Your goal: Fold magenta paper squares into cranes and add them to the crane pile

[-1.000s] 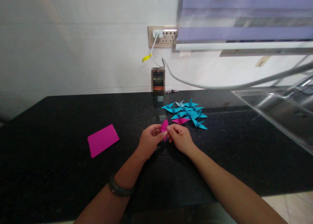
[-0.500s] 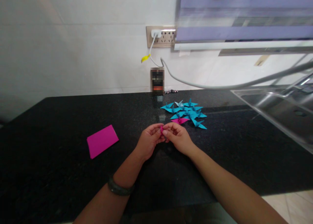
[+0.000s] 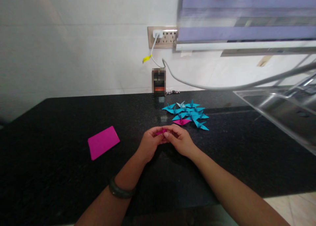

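Between my two hands is a small folded piece of pink paper (image 3: 161,132), mostly covered by fingers, so its exact shape is hidden. My left hand (image 3: 150,142) pinches it from the left, and my right hand (image 3: 179,138) grips it from the right with the thumb on top. Just beyond the right fingers sits a finished pink paper crane (image 3: 182,122). Behind and beside it, several blue paper cranes (image 3: 190,114) are grouped, with one pale blue crane (image 3: 181,104) at the back. A stack of pink paper (image 3: 103,142) lies to the left of my left hand.
All of this rests on a black speckled countertop (image 3: 61,127). Against the wall stands a phone-like object with a blurred screen (image 3: 159,81), a beaded string (image 3: 173,92) beside it. A grey hose (image 3: 209,87) crosses toward the metal sink (image 3: 283,110) at right.
The pink paper has turned from upright to lying more sideways between my fingers. Both hands have shifted grip slightly and stay in nearly the same place.
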{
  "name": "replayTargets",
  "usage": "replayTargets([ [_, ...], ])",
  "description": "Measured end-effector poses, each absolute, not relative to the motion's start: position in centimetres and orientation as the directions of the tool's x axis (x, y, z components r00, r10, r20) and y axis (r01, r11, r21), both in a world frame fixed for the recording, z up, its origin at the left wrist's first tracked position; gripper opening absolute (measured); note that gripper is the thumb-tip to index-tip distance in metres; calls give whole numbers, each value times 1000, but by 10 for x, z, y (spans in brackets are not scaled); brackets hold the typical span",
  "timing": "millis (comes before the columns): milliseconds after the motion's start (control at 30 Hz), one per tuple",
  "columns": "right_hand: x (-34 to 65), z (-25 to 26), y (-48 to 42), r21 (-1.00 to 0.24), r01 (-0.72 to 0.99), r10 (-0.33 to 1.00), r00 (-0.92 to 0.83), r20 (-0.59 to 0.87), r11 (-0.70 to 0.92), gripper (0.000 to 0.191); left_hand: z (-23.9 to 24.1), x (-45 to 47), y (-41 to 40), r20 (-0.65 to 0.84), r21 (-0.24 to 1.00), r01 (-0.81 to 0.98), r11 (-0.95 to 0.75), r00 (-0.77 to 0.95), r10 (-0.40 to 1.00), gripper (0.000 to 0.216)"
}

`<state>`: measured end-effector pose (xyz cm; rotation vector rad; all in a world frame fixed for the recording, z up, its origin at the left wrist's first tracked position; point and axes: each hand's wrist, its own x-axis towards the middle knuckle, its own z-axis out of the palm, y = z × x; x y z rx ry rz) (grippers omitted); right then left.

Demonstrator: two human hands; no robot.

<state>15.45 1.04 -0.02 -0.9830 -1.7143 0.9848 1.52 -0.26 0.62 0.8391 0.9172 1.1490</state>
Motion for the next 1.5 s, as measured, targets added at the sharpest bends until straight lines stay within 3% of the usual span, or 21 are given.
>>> replayTargets([
  [233,155,4,12,-968,83,942,-265,207,236,23,9,15,-3,-88,943,-296,155,226,970,27],
  [500,155,6,9,-885,168,891,-221,396,434,27,7,9,-1,-102,917,-353,185,241,965,29],
  [800,156,9,6,-893,142,897,-190,399,427,22,14,8,-2,-135,862,-432,264,307,942,26],
  [900,155,12,6,-932,58,925,-156,346,358,14,15,8,-2,-157,852,-438,288,311,937,26],
  [1000,156,16,7,-984,-72,957,-229,177,165,18,15,7,-3,-180,847,-417,330,360,916,25],
  [1167,160,22,9,-994,-105,947,-322,17,-18,22,16,5,-3,-219,835,-384,394,425,878,23],
  [1500,164,18,12,-986,-81,933,-319,164,146,16,13,4,-2,-201,823,-419,382,414,888,22],
])
